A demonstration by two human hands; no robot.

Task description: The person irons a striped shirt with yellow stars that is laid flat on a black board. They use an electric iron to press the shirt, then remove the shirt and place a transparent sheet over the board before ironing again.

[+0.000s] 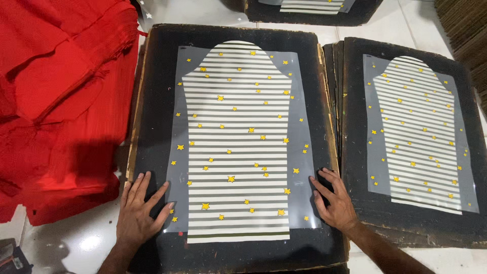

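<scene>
A white tiled floor (86, 243) carries the work, with a heap of red fabric (56, 101) piled at the far left. Next to it lies a dark, worn board (157, 91), and on it a clear transfer sheet (238, 142) printed with white stripes and small yellow stars in a rounded-top, sleeve-like shape.

The sheet lies flat and roughly centred on the board, so the laying-down looks done; judging by the hands, it is being pressed or smoothed at its lower end.

The left hand (138, 213) lies flat, fingers spread, on the board at the sheet's lower left corner, gripping nothing. The right hand (332, 200) is likewise open and flat, fingertips at the sheet's lower right edge, holding nothing.

Further right, a second board (355, 127) on a stack bears a similar striped, starred sheet (418, 134), already laid out. A third board (314, 15) shows partly at the top.
</scene>
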